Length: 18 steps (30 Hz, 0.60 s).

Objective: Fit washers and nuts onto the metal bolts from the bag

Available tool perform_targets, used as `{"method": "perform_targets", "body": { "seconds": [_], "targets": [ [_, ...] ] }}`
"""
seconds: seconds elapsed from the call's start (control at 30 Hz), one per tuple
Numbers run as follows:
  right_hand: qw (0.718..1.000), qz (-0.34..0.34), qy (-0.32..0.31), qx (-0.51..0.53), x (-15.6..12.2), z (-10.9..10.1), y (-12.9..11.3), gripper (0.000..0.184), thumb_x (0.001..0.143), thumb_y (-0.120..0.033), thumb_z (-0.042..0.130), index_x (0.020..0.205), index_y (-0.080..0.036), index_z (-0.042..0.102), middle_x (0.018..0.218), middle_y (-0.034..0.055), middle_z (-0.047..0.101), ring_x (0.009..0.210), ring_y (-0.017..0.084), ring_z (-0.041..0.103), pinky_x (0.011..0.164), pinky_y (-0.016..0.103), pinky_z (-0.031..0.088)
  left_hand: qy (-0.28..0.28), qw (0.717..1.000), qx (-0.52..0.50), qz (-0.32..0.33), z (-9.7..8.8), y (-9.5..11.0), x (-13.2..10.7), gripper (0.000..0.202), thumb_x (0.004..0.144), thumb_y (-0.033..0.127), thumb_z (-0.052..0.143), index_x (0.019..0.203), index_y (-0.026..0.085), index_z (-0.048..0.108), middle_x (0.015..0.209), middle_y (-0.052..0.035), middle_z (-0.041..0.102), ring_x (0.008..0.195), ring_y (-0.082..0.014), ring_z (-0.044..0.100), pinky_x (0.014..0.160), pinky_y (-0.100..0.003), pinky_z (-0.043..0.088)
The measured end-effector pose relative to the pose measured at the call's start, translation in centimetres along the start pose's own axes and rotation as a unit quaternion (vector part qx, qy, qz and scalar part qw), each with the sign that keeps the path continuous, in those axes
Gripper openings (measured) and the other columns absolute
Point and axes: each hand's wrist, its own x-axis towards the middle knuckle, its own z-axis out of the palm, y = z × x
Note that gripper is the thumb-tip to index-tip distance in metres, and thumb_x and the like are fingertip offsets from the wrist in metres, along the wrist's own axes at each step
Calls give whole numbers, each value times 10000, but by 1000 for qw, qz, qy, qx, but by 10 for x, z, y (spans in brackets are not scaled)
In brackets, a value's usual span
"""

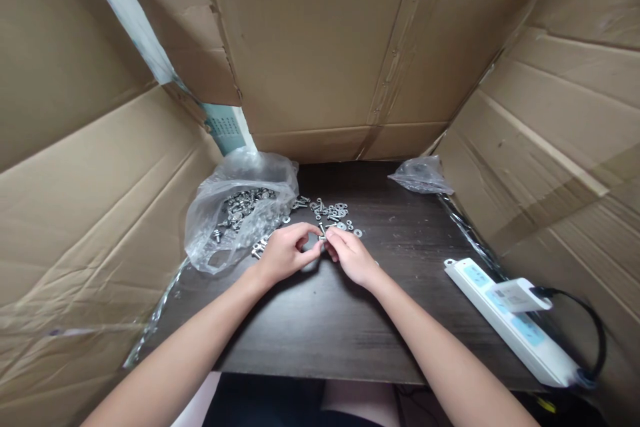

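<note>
My left hand and my right hand meet over the middle of a dark wooden table. Their fingertips pinch together around a small metal bolt held between them. Just beyond the fingers lies a loose scatter of metal washers and nuts. To the left, a clear plastic bag lies open with several bolts inside, some spilling out near my left hand.
Cardboard walls enclose the table on the left, back and right. A smaller crumpled plastic bag sits at the back right. A white power strip with a plugged adapter and black cable lies along the right edge.
</note>
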Motion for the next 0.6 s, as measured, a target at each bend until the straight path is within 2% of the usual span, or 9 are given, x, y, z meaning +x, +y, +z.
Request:
{"method": "perform_targets", "body": {
  "seconds": [0.13, 0.2, 0.37, 0.6],
  "targets": [
    [1000, 4, -11, 21, -1, -2, -1, 220, 962, -357, 429, 817, -208, 502, 684, -23, 499, 624, 145, 472, 618, 275, 374, 3, 1000, 4, 5, -1, -3, 0, 168, 924, 300, 621, 1000, 170, 694, 607, 47, 475, 551, -98, 456, 584, -212, 379],
    [1000, 0, -12, 7, -1, -2, -1, 193, 940, -337, 443, 811, -208, 505, 683, -23, 500, 631, 147, 476, 620, 276, 375, -4, 1000, 8, 10, -1, -4, 0, 164, 926, 293, 622, 1001, 168, 697, 611, 45, 482, 550, -97, 457, 581, -211, 373],
    [1000, -6, 1, -20, -1, -1, -1, 303, 971, -376, 424, 716, -214, 448, 622, -20, 463, 620, 155, 448, 614, 283, 359, -25, 999, 30, 23, -2, -3, 0, 168, 934, 286, 609, 1011, 162, 692, 634, 38, 510, 555, -96, 458, 583, -211, 377],
    [1000, 0, 2, -21, 0, 1, 2, 376, 991, -426, 399, 682, -213, 416, 608, -16, 452, 612, 156, 438, 606, 282, 353, -18, 999, 28, 30, -4, -1, 1, 166, 938, 291, 600, 987, 166, 698, 629, 29, 519, 555, -103, 474, 590, -217, 395]
  ]
}}
